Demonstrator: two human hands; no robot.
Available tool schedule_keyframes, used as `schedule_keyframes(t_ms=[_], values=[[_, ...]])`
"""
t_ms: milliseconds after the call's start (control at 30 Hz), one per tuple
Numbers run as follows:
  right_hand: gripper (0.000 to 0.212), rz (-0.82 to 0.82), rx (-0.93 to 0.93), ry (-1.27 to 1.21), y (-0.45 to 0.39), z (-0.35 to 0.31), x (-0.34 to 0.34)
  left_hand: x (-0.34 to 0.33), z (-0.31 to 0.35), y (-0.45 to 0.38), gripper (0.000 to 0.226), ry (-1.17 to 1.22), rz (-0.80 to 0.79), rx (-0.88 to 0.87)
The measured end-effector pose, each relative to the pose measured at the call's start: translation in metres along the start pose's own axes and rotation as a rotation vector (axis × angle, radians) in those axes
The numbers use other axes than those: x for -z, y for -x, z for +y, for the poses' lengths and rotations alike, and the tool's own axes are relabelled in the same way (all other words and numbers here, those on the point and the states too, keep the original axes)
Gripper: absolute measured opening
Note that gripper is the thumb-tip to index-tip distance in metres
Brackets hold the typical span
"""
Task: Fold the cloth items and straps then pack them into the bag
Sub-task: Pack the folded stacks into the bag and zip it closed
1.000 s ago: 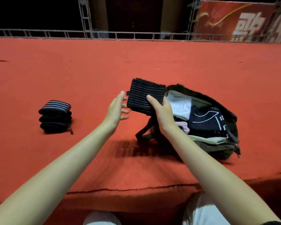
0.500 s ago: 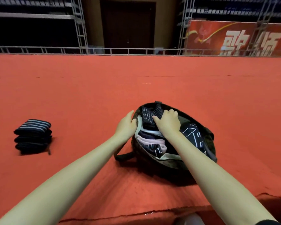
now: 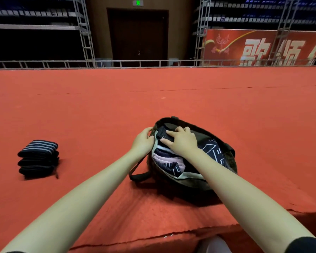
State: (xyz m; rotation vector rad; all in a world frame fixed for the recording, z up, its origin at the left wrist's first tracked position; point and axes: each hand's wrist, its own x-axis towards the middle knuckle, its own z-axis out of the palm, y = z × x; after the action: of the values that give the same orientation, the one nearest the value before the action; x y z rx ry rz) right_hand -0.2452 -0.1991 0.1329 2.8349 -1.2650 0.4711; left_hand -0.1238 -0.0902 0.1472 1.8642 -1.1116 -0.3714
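The bag (image 3: pixel 193 181), dark olive with its mouth wide open, lies on the red carpeted stage floor (image 3: pixel 153 99) and we have both hands at its far end. Our right hand (image 3: pixel 181 141) lies flat, fingers spread, pressing a folded black ribbed strap (image 3: pixel 162 133) down into the opening; this grip is an open palm on top of the strap, not a pinch around it. Our left hand (image 3: pixel 142 141) is curled over the bag's left rim just beside the strap, its grip closed on the fabric edge. Nearer to us than the right hand, inside the bag, sit folded cloth items (image 3: pixel 168 161) in dark blue, pale pink and white. A dark carry strap (image 3: pixel 139 175) trails out below the left wrist. Well to the left of the left hand, apart from the bag, stands a stack of folded striped straps (image 3: pixel 38 157).
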Motion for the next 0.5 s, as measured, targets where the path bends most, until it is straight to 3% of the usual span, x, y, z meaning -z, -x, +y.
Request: schedule_keyframes(t_ms=[133, 267, 333, 500], values=[[0.063, 0.041, -0.022, 0.040, 0.002, -0.009, -0.007, 0.012, -0.002, 0.002, 0.040, 0.119, -0.022, 0.092], [0.066, 0.401, 0.008, -0.176, 0.019, -0.012, -0.003, 0.034, -0.015, 0.007, 0.038, 0.113, -0.021, 0.076], [0.056, 0.512, 0.086, -0.335, 0.027, -0.030, 0.009, 0.050, -0.027, 0.008, 0.036, 0.085, 0.013, 0.065], [0.027, 0.262, 0.210, -0.818, 0.038, -0.106, 0.017, 0.103, -0.078, 0.017, 0.037, -0.048, 0.171, 0.113]])
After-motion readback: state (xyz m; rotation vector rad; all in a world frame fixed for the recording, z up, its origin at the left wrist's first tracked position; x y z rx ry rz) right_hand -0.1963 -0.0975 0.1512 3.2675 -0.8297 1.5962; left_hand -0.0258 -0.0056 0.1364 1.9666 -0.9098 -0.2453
